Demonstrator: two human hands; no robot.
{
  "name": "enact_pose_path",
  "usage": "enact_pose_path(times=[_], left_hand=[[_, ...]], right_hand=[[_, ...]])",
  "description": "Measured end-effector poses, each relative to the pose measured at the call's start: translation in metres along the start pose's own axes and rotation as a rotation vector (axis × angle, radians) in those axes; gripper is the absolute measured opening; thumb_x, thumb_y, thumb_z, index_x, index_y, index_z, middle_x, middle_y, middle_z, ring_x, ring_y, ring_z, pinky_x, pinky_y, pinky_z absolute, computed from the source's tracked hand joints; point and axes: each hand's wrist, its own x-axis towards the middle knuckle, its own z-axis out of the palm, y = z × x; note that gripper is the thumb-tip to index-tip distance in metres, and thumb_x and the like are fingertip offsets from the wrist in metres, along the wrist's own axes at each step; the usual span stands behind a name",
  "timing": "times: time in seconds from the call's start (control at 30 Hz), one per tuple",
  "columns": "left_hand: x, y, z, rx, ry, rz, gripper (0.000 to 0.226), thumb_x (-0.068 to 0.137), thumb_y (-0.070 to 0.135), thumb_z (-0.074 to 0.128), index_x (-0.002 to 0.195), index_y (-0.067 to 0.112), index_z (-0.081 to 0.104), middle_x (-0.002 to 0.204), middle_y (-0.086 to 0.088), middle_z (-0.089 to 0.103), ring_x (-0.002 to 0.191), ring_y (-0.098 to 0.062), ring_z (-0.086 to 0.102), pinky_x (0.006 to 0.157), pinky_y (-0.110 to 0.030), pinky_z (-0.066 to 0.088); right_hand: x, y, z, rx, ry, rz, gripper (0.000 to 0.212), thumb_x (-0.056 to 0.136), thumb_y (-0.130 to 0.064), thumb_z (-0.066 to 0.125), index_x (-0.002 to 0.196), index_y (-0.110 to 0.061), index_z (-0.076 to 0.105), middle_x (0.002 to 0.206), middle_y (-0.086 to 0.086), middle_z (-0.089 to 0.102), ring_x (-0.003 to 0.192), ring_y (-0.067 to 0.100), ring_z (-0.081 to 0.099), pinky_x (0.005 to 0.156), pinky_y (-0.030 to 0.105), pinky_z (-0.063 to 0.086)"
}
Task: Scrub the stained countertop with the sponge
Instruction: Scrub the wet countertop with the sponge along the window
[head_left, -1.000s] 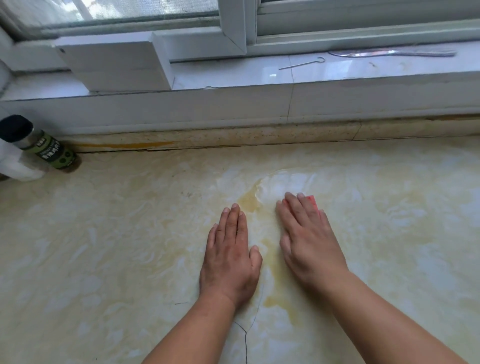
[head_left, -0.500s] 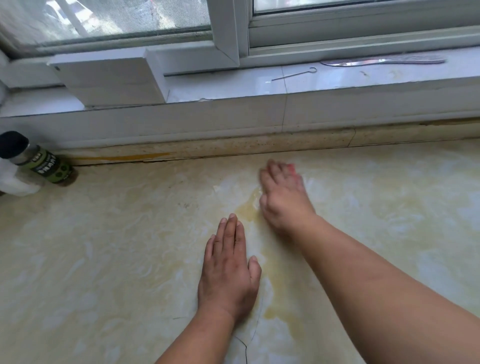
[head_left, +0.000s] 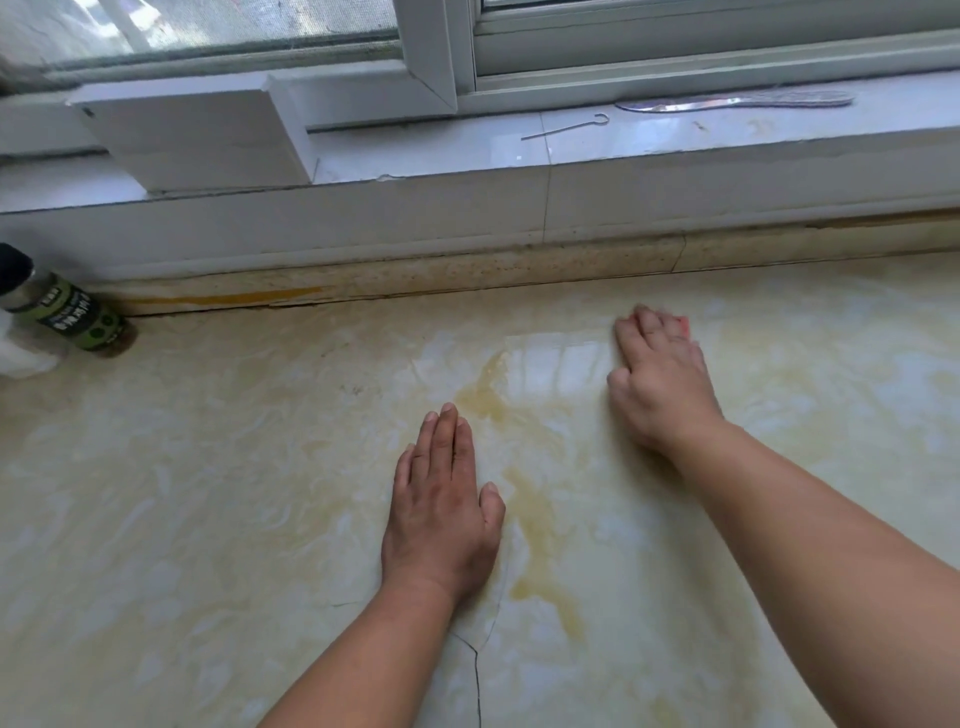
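The right hand (head_left: 662, 384) lies far out on the pale cream, marble-patterned stone countertop (head_left: 208, 493), its fingers bent down over a small pinkish-red sponge (head_left: 684, 326) and pressing it flat against the surface; only a sliver of the sponge shows past the fingertips (the rest is hidden under the hand). The sponge sits near the back of the counter, just short of the speckled beige upstand (head_left: 467, 273) that runs along the wall. Just left of this hand a wet, glossy patch (head_left: 556, 364) mirrors the window, and a yellowish-brown stain (head_left: 535, 525) runs from the patch's left edge toward the near side, passing between the two hands. The left hand (head_left: 441, 512) grasps nothing: it rests palm down on the counter with the fingers straight and together, the thumb beside the stain. A thin dark crack (head_left: 477, 670) runs through the stone beside the left forearm. At the far left a clear bottle with a black cap and green label (head_left: 67, 312) stands tilted against something white. On the white tiled window sill (head_left: 649, 140) above lie a thin metal hook (head_left: 566, 129) and a long silvery flat object (head_left: 737, 100).
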Motion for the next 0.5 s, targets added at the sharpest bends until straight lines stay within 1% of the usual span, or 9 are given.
enact_pose_path(times=[0.07,0.13,0.2,0.23,0.27,0.33,0.4,0.43,0.5], left_hand=[[0.001,0.0,0.0,-0.004,0.001,0.007,0.087,0.085,0.051,-0.004,0.165,0.017,-0.015,0.17,0.004,-0.031,0.155,-0.01,-0.031,0.124,-0.033,-0.019],[0.0,-0.001,-0.001,-0.007,-0.005,0.014,0.086,0.087,0.051,-0.001,0.165,0.016,-0.013,0.172,0.003,-0.028,0.156,-0.011,-0.029,0.124,-0.033,-0.018],[0.001,-0.003,-0.003,-0.024,-0.021,0.023,0.079,0.098,0.048,0.011,0.166,0.015,-0.01,0.172,0.002,-0.026,0.157,-0.012,-0.027,0.126,-0.034,-0.016],[0.002,-0.004,-0.004,-0.035,-0.033,0.028,0.076,0.103,0.045,0.019,0.167,0.015,-0.009,0.173,0.002,-0.025,0.157,-0.012,-0.026,0.126,-0.034,-0.015],[0.003,-0.006,-0.006,-0.051,-0.046,0.036,0.075,0.106,0.042,0.025,0.167,0.015,-0.009,0.173,0.002,-0.025,0.157,-0.012,-0.026,0.127,-0.035,-0.015],[0.004,-0.011,-0.01,-0.107,-0.081,0.06,0.073,0.109,0.038,0.03,0.167,0.016,-0.008,0.173,0.004,-0.025,0.157,-0.01,-0.026,0.127,-0.034,-0.014],[0.004,-0.018,-0.015,-0.167,-0.093,0.088,0.071,0.11,0.037,0.031,0.167,0.017,-0.006,0.173,0.005,-0.022,0.157,-0.009,-0.024,0.129,-0.033,-0.01],[0.003,-0.023,-0.018,-0.171,-0.083,0.098,0.071,0.11,0.037,0.031,0.167,0.017,-0.005,0.174,0.005,-0.02,0.157,-0.009,-0.023,0.129,-0.033,-0.009],[0.001,-0.036,-0.023,-0.122,-0.047,0.102,0.072,0.108,0.036,0.031,0.167,0.018,-0.007,0.173,0.005,-0.021,0.157,-0.01,-0.024,0.129,-0.034,-0.009]], right_hand=[[-0.029,-0.015,0.006,-0.017,-0.078,-0.107,0.068,0.094,-0.033,0.037,0.159,-0.026,0.018,0.169,-0.003,0.003,0.156,0.022,-0.005,0.125,0.048,0.006],[-0.078,-0.027,0.016,-0.029,-0.136,-0.198,0.071,0.092,-0.038,0.031,0.16,-0.029,0.013,0.169,-0.006,-0.003,0.155,0.019,-0.012,0.126,0.047,0.004],[-0.132,-0.027,0.027,-0.04,-0.157,-0.233,0.075,0.088,-0.043,0.021,0.161,-0.03,0.009,0.169,-0.01,-0.008,0.153,0.016,-0.019,0.126,0.044,0.0],[-0.159,-0.023,0.033,-0.044,-0.146,-0.234,0.076,0.087,-0.043,0.02,0.161,-0.03,0.01,0.169,-0.01,-0.008,0.153,0.015,-0.019,0.125,0.042,0.0],[-0.186,-0.018,0.039,-0.042,-0.116,-0.23,0.075,0.088,-0.041,0.024,0.161,-0.03,0.014,0.169,-0.01,-0.004,0.155,0.016,-0.015,0.126,0.042,0.004],[-0.231,-0.008,0.048,-0.035,-0.065,-0.214,0.074,0.085,-0.035,0.037,0.158,-0.025,0.029,0.169,-0.005,0.012,0.156,0.023,0.003,0.122,0.044,0.014],[-0.262,-0.006,0.054,-0.037,-0.041,-0.203,0.077,0.076,-0.032,0.045,0.152,-0.018,0.043,0.166,0.002,0.026,0.153,0.029,0.02,0.116,0.044,0.021],[-0.273,-0.007,0.058,-0.039,-0.035,-0.208,0.079,0.072,-0.032,0.047,0.148,-0.016,0.048,0.164,0.004,0.031,0.15,0.031,0.026,0.115,0.043,0.023],[-0.282,-0.02,0.064,-0.04,-0.02,-0.24,0.08,0.068,-0.033,0.05,0.146,-0.014,0.051,0.162,0.006,0.034,0.149,0.032,0.029,0.115,0.042,0.023]])
